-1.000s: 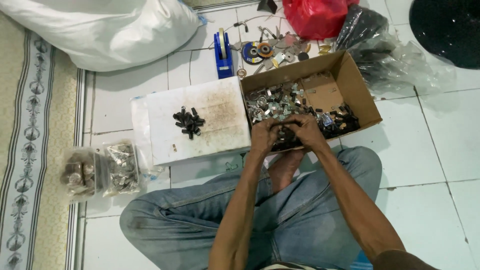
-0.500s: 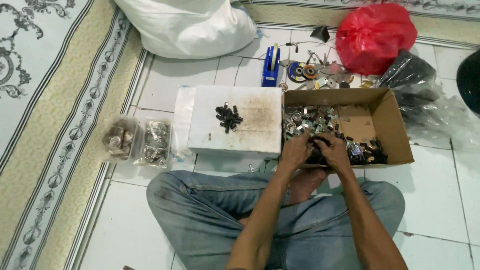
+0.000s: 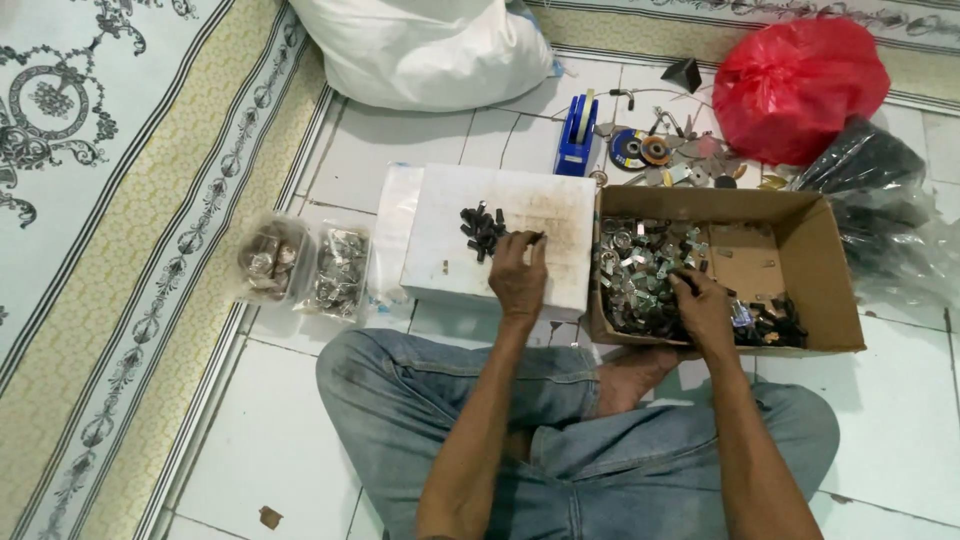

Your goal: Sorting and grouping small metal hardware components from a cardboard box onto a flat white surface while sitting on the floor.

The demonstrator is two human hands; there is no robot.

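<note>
A person sits cross-legged on the white tiled floor [image 3: 900, 420], knees in blue jeans nearest the camera and a bare foot [image 3: 630, 372] tucked in front. The left hand [image 3: 518, 277] rests on the near part of a flat white box [image 3: 540, 215], its fingers [image 3: 532, 243] pinched together on a small dark piece at the tips, just beside a small heap of dark metal parts [image 3: 482, 228] lying on that box. The right hand [image 3: 703, 308] reaches into the open cardboard box [image 3: 810, 240] to the right, fingers curled down among the shiny metal clips [image 3: 630, 270]; whether they hold one I cannot tell. Darker parts [image 3: 775, 322] lie in the box's near right corner. Left of the white box lie two clear bags of small metal pieces [image 3: 305, 262]. Further off stand a blue tape dispenser [image 3: 577, 137], grinding discs [image 3: 640, 150], a red plastic bag [image 3: 795, 85], a black bag [image 3: 870, 165] and a big white sack [image 3: 430, 45]. A patterned carpet [image 3: 110, 180] borders the tiles at the left.
</note>
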